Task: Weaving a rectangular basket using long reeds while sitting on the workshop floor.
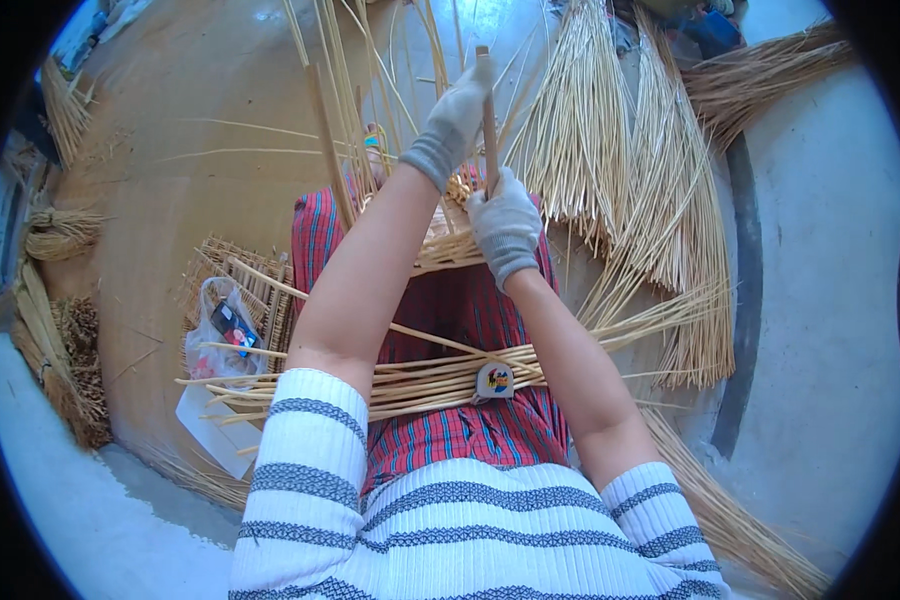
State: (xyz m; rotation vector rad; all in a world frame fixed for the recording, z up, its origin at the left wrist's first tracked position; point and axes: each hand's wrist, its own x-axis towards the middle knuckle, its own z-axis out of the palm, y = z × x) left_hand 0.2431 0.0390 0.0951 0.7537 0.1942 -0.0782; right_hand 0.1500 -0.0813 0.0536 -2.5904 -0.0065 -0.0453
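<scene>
1. Presently, a wooden stick [488, 110] is being gripped upright: left hand [457, 112] closed at its top, right hand [504, 222] closed lower.
2. Beneath the fingers, the woven basket rim [448, 248] is likely being packed; steady downward pressure is called for.

floor [830, 300]: grey concrete; on it: reed bundles [670, 200]; woven mat [240, 280]; plastic bag [220, 330]

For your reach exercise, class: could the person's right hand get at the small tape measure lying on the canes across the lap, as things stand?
Probably yes. The tape measure lies uncovered on the cane bundle, close beside the right forearm. But the right hand is gripping a wooden stick and would have to let go first.
</scene>
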